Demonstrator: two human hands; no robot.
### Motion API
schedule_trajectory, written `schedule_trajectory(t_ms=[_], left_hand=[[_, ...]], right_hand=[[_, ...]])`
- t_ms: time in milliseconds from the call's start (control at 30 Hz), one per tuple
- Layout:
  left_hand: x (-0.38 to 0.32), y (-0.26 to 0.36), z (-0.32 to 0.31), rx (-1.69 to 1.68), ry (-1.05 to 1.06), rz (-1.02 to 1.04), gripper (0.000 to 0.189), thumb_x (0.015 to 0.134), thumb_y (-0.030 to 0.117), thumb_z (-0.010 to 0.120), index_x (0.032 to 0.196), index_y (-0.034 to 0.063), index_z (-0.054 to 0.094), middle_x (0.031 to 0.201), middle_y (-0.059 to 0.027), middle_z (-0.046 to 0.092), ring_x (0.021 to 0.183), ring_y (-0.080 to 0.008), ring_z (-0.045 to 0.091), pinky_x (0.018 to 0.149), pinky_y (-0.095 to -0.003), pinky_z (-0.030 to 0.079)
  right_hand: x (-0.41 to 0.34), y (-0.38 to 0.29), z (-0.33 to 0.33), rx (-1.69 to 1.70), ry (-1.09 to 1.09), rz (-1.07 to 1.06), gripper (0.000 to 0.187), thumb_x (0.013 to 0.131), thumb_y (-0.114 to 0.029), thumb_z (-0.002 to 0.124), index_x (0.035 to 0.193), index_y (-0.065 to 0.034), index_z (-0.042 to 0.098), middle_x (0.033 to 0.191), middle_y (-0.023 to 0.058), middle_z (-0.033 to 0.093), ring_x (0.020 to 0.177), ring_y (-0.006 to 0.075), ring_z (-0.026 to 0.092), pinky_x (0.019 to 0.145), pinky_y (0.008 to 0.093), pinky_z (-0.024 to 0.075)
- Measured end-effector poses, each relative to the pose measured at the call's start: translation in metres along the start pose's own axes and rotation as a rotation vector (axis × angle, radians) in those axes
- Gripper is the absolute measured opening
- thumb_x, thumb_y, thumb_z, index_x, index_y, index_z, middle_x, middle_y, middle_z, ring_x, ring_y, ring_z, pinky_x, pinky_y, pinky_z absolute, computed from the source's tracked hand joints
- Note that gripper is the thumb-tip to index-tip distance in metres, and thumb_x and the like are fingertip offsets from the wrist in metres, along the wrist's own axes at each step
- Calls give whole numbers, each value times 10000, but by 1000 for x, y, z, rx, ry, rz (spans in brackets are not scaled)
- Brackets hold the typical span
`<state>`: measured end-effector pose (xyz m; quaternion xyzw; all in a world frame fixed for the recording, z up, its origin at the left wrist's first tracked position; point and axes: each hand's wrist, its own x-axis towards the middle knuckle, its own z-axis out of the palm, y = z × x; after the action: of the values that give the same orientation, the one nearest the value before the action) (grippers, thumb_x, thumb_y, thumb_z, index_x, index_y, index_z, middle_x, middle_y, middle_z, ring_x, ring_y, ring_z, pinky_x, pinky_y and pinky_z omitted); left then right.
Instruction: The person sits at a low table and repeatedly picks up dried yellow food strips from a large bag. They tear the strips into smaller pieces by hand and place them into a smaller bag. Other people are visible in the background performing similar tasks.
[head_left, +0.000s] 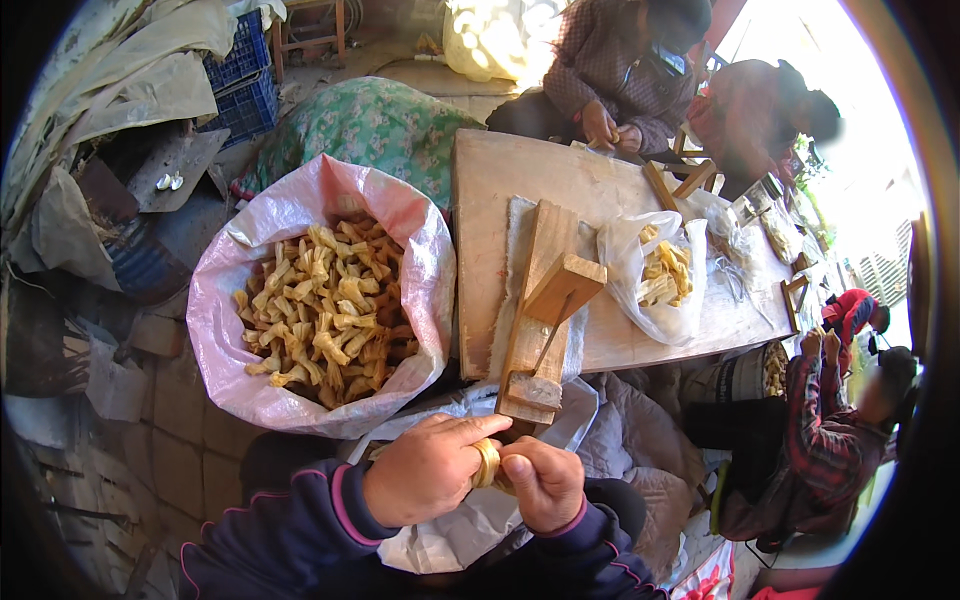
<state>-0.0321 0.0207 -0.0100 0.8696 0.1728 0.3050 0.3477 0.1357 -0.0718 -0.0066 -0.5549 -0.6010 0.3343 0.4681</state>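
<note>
My left hand (427, 469) and my right hand (546, 480) meet in front of my body, both on a yellow coiled strip (486, 463) that looks like dried plant material. My left forefinger points to the near end of a wooden stand (551, 296), which has an upright block and a thin metal rod. The stand lies over a whitish cloth (517, 225) at the edge of a wooden table (495, 161). Left of the table, an open pinkish-white woven sack (225, 360) holds many knotted yellow pieces (337, 307). A clear plastic bag (686, 319) on the table holds more yellow pieces (666, 274).
Blue plastic crates (244, 82) stand at the upper left, near a green floral cloth bundle (375, 120). Two people sit beyond the table; others are at the right, one in a plaid shirt (817, 450). A quilted cover (645, 450) lies below the table's near edge.
</note>
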Motion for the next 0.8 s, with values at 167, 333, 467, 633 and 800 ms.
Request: schedule_trajectory(t_ms=[167, 333, 467, 633, 800], left_hand=[[-10, -3, 15, 188, 28, 19, 286, 784, 75, 647, 1040, -52, 642, 1148, -136, 638, 1036, -278, 636, 899, -380, 472], [-8, -9, 8, 56, 8, 221, 216, 797, 42, 646, 998, -35, 640, 1109, -142, 640, 1018, -285, 650, 880, -398, 508], [-7, -6, -15, -556, 200, 27, 24, 880, -30, 643, 883, -53, 639, 1020, -159, 645, 958, -327, 685, 835, -398, 580], [-1, -12, -28, -485, 191, -87, 66, 903, 18, 657, 928, -41, 643, 957, -124, 672, 854, -223, 684, 769, -300, 558], [-2, -5, -28, -1022, -250, -547, 297, 856, 33, 737, 1098, -30, 577, 845, -87, 668, 699, -111, 634, 605, -242, 507]], right_hand=[[1, 9, 13, -311, -41, -36, 185, 920, -199, 607, 880, -21, 640, 689, 144, 605, 589, 350, 610, 543, 389, 494], [-10, 20, 10, -31, -140, 226, 343, 989, -278, 503, 796, -22, 623, 639, 141, 583, 525, 261, 574, 535, 383, 464], [-14, 3, 0, 522, -311, 646, 547, 1032, -473, 398, 808, -19, 606, 634, 0, 496, 552, 91, 419, 524, 262, 331], [-15, 12, 0, 808, -347, 648, 744, 942, -695, 378, 749, -10, 595, 621, 28, 481, 507, 100, 325, 508, 259, 248], [-13, 18, 3, 1030, -425, 764, 576, 992, -561, 441, 826, -32, 596, 615, -27, 411, 498, 64, 266, 473, 239, 189]])
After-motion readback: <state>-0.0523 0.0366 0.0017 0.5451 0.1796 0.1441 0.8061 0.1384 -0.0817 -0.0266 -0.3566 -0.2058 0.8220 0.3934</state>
